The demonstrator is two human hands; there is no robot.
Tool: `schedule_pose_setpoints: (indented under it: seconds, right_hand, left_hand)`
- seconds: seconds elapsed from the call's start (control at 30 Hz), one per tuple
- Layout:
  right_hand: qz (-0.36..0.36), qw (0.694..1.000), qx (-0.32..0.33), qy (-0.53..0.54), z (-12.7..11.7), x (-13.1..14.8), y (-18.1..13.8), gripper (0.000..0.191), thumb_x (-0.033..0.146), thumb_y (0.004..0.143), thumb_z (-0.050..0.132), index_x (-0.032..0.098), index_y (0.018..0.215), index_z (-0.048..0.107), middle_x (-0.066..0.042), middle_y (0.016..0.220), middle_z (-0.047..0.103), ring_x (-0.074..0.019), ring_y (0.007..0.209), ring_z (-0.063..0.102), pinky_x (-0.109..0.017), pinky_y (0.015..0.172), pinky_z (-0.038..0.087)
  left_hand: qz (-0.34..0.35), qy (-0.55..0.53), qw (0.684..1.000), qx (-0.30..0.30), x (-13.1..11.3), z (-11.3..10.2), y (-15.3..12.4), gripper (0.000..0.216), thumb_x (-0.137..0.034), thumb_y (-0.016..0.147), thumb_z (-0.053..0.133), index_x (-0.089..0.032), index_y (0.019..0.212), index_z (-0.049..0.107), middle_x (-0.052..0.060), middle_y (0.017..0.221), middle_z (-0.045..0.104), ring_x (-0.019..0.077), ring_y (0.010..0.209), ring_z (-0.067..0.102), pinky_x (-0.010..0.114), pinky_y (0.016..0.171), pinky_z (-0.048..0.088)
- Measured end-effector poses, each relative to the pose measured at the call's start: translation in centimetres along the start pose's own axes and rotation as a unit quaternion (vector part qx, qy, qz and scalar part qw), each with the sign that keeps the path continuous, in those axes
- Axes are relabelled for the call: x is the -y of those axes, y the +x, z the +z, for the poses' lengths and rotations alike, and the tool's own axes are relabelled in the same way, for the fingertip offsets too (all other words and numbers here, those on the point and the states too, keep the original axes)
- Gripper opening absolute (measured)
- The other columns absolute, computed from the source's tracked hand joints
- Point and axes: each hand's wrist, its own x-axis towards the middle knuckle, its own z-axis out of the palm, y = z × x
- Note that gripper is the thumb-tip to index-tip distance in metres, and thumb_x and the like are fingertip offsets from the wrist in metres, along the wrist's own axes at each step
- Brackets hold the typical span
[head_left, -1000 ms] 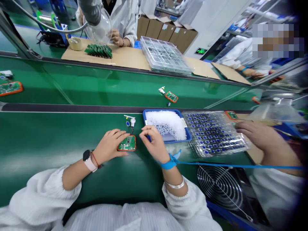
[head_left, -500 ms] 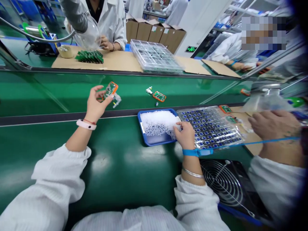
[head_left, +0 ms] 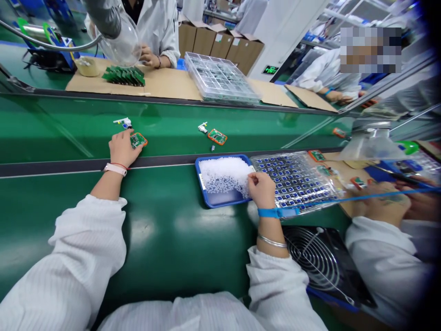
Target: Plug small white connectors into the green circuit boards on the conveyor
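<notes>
My left hand (head_left: 123, 148) is low over the green belt, its fingers closed on an orange-edged green circuit board (head_left: 139, 139). A white connector part (head_left: 127, 122) shows just past my fingertips. My right hand (head_left: 263, 189) is at the right edge of a blue tray (head_left: 211, 202), thumb and fingers pinched together; whatever they may hold is too small to make out. Small white plastic pieces (head_left: 225, 169) are heaped in the tray. Farther along the belt lie another orange-edged board (head_left: 217, 136), a white connector (head_left: 203, 128) and a tiny part (head_left: 212, 148).
Right of the tray is a clear blister tray (head_left: 296, 179) of dark blue parts. A black fan (head_left: 313, 257) with a wire guard sits below it. A co-worker's hands (head_left: 389, 202) work at the right. Across the belt are a compartment box (head_left: 222, 78) and upright green boards (head_left: 124, 76).
My left hand has lowered the circuit board from the air to the belt, moving left. My right hand stays by the tray, fingers pinched. The co-worker's hand at right has moved down.
</notes>
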Motion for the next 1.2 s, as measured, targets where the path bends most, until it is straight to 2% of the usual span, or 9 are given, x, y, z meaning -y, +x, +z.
schedule_pose_setpoints:
  seconds: [0.23, 0.5, 0.57, 0.67, 0.77, 0.97, 1.2]
  right_hand:
    - [0.033, 0.998, -0.032, 0.053, -0.9, 0.0, -0.6, 0.013, 0.026, 0.073, 0.05, 0.017, 0.075, 0.06, -0.006, 0.072, 0.062, -0.0169, 0.061, 0.054, -0.033, 0.066, 0.047]
    - [0.046, 0.995, -0.017, 0.089, -1.7, 0.9, -1.0, 0.016, 0.03, 0.072, 0.052, 0.017, 0.075, 0.062, -0.007, 0.073, 0.063, -0.017, 0.061, 0.056, -0.035, 0.066, 0.049]
    - [0.037, 0.991, 0.019, 0.126, -2.0, 1.5, -1.4, 0.019, 0.032, 0.074, 0.053, 0.017, 0.077, 0.062, -0.007, 0.073, 0.064, -0.0171, 0.062, 0.056, -0.034, 0.064, 0.049]
    - [0.004, 0.977, 0.126, 0.172, -2.3, 2.6, -2.2, 0.02, 0.035, 0.075, 0.055, 0.018, 0.079, 0.063, -0.006, 0.072, 0.066, -0.0171, 0.064, 0.058, -0.033, 0.063, 0.049]
    - [-0.021, 0.966, 0.193, 0.171, -2.0, 3.5, -2.8, 0.017, 0.033, 0.075, 0.055, 0.018, 0.078, 0.063, -0.005, 0.072, 0.066, -0.0175, 0.065, 0.059, -0.033, 0.063, 0.049]
    - [-0.042, 0.966, 0.206, 0.147, -1.6, 3.5, -2.7, 0.012, 0.028, 0.076, 0.054, 0.019, 0.078, 0.061, -0.004, 0.073, 0.064, -0.0167, 0.065, 0.058, -0.032, 0.062, 0.049]
    - [-0.063, 0.975, 0.17, 0.126, -2.9, 2.9, -2.7, 0.014, 0.028, 0.081, 0.051, 0.019, 0.081, 0.061, -0.006, 0.078, 0.063, -0.0174, 0.069, 0.057, -0.032, 0.064, 0.048]
  left_hand:
    - [0.011, -0.011, 1.0, -0.027, 0.2, 0.6, 0.2, 0.049, -0.034, 0.077, 0.057, -0.017, 0.122, 0.051, 0.014, 0.122, 0.054, 0.0348, 0.116, 0.044, 0.046, 0.095, 0.035]
    - [0.021, -0.044, 0.998, -0.03, 0.5, 0.7, 0.4, 0.046, -0.034, 0.077, 0.056, -0.016, 0.119, 0.052, 0.014, 0.119, 0.054, 0.0342, 0.115, 0.044, 0.048, 0.097, 0.033]
    - [0.03, -0.051, 0.998, -0.032, 0.7, 0.8, 0.5, 0.045, -0.034, 0.077, 0.056, -0.016, 0.119, 0.052, 0.013, 0.118, 0.055, 0.0332, 0.114, 0.045, 0.047, 0.098, 0.033]
    - [0.033, -0.059, 0.997, -0.03, 0.9, 1.0, 0.6, 0.045, -0.034, 0.077, 0.055, -0.016, 0.118, 0.052, 0.012, 0.117, 0.056, 0.0327, 0.113, 0.045, 0.047, 0.098, 0.033]
    - [0.034, -0.061, 0.997, -0.025, 1.0, 1.2, 0.6, 0.045, -0.034, 0.078, 0.055, -0.016, 0.119, 0.051, 0.013, 0.116, 0.055, 0.0329, 0.114, 0.044, 0.047, 0.098, 0.033]
    - [0.043, -0.046, 0.998, -0.031, 1.1, 1.4, 0.6, 0.045, -0.036, 0.078, 0.054, -0.016, 0.118, 0.053, 0.013, 0.115, 0.056, 0.0325, 0.113, 0.046, 0.046, 0.097, 0.034]
    - [0.045, -0.045, 0.997, -0.038, 1.3, 1.6, 0.7, 0.043, -0.036, 0.077, 0.055, -0.016, 0.114, 0.055, 0.012, 0.114, 0.057, 0.0318, 0.11, 0.047, 0.045, 0.095, 0.035]
